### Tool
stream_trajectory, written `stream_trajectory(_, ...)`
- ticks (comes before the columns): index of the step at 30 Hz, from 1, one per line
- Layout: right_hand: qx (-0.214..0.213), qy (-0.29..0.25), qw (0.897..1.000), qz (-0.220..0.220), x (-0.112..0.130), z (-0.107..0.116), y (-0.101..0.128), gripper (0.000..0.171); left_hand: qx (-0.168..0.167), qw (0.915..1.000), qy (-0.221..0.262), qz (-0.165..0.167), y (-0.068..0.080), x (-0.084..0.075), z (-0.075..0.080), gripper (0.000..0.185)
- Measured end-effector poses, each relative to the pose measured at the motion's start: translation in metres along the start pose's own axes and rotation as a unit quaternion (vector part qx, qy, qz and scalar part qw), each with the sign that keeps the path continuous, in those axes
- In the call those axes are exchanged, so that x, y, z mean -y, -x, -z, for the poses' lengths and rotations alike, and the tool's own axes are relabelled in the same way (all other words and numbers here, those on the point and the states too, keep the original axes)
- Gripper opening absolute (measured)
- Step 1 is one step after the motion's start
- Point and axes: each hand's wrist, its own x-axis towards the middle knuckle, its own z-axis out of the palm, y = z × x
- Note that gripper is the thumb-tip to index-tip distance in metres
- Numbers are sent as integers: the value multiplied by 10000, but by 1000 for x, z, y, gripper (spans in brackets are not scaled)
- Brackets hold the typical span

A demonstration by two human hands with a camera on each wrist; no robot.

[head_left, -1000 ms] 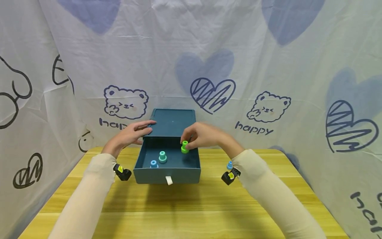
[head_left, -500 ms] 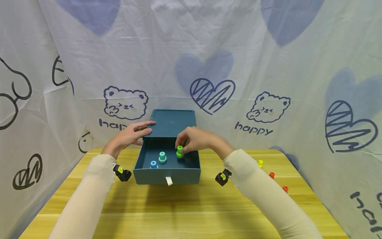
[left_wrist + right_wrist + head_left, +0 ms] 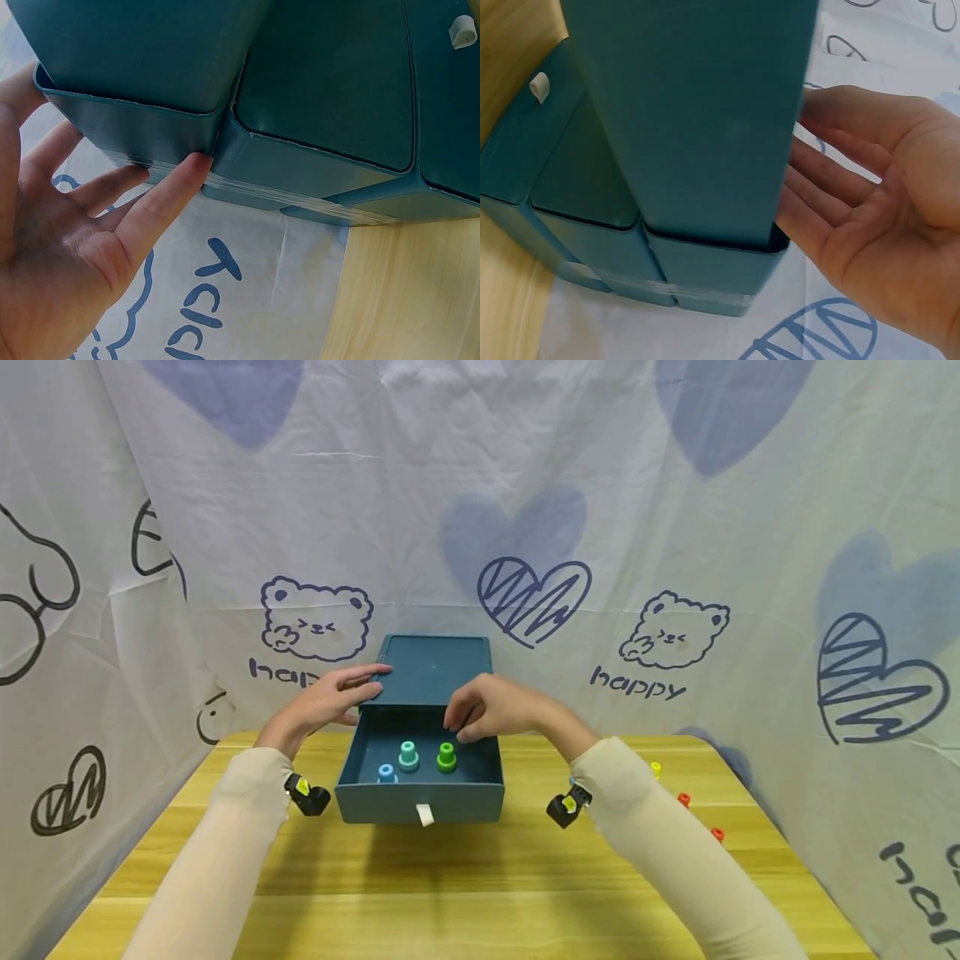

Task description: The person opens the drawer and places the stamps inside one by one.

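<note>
Head view: spread left hand [image 3: 327, 695] touches smooth cabinet [image 3: 437, 667]; right hand [image 3: 497, 706], fingers apart, beside stepped green peg [image 3: 446, 760].

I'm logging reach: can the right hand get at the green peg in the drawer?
Probably yes: the right hand is close to the green peg, the drawer stands open, and nothing visible lies between them.

With the drawer [image 3: 477, 770] as dial, the box top [image 3: 431, 664] blocked 12 o'clock, the left hand [image 3: 326, 697] 10, the right hand [image 3: 504, 706] 2. The blue peg [image 3: 386, 772] and teal peg [image 3: 408, 757] obstructed 8, the green peg [image 3: 446, 758] 4. A hand could pass over the front wall [image 3: 375, 803] at 6.
</note>
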Motion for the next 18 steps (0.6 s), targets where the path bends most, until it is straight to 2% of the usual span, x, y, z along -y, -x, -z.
stream_trajectory(10, -205, -185, 9996, -26, 4, 7, 17, 24, 51, 10000, 4, -51, 0, 0, 1, 62)
stream_trajectory(18, -417, -652, 9969, 134, 8, 9, 34, 27, 9, 10000, -19, -40, 1, -1, 0, 62)
